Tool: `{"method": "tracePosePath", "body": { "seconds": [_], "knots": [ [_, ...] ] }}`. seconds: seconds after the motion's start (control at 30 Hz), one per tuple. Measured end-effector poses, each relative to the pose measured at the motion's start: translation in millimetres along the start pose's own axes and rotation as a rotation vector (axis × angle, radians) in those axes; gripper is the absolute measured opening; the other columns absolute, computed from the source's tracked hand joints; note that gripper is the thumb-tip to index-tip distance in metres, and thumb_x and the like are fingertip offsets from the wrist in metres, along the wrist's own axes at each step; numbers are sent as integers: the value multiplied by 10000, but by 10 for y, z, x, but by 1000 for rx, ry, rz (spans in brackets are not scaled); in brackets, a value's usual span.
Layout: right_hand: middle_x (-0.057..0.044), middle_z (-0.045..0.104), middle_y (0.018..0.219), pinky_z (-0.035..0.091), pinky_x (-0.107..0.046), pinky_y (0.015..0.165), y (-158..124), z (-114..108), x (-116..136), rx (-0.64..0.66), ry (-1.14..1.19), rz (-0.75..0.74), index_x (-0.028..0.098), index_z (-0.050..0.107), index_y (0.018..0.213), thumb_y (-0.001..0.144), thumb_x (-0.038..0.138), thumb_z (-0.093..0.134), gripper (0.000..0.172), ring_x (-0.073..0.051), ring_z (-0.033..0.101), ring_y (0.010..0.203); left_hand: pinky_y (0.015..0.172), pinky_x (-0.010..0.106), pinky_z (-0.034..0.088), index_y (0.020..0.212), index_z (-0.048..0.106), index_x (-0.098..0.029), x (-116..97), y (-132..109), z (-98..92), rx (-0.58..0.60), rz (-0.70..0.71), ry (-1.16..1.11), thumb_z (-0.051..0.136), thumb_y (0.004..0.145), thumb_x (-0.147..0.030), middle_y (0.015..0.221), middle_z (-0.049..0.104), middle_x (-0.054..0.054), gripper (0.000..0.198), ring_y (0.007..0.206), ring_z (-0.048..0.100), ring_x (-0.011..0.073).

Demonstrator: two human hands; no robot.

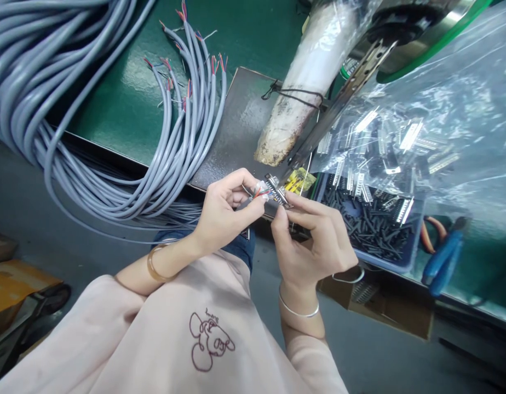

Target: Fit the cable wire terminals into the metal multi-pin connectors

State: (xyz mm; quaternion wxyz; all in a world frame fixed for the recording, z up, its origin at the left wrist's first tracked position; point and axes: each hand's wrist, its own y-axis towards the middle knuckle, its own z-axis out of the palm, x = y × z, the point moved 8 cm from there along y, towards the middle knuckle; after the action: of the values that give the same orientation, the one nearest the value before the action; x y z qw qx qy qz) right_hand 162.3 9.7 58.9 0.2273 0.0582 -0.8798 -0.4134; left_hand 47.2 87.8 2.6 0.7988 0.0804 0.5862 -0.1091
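Between thumb and fingers, my left hand (232,202) pinches a cable end with thin coloured wires (261,192) fanning out. My right hand (314,230) grips a metal D-sub connector (277,190) by its near end. The wires lie right against the back of the connector; whether any of them is joined to it is too small to tell. Just beyond the fingers are a small yellow piece (300,180) and the lower end of a slotted metal arm (343,98).
Grey cables (125,186) with stripped ends hang over the left edge of the green table (113,104). A wrapped tube (302,82) juts in above. On the right are a blue bin (401,262) of black sleeves, a plastic bag (454,115) of connectors and blue-handled pliers (444,257).
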Motion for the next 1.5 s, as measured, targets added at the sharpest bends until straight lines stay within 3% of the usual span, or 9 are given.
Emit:
{"method": "tracePosePath", "body": {
  "seconds": [0.5,1.5],
  "knots": [
    [-17,804,942,617,-257,733,26,-7,10,8,21,15,217,615,805,847,124,737,159,-155,776,819,409,137,388,745,537,-178,3,16,4,5,-14,-30,770,756,-231,692,569,-51,239,458,458,12],
    [-19,801,927,600,-229,678,-13,-24,19,-5,22,-15,215,576,793,839,110,741,202,-135,762,762,395,142,358,735,556,-176,6,-35,6,9,-22,18,704,744,-160,674,553,-46,149,462,439,22]
  ]
}}
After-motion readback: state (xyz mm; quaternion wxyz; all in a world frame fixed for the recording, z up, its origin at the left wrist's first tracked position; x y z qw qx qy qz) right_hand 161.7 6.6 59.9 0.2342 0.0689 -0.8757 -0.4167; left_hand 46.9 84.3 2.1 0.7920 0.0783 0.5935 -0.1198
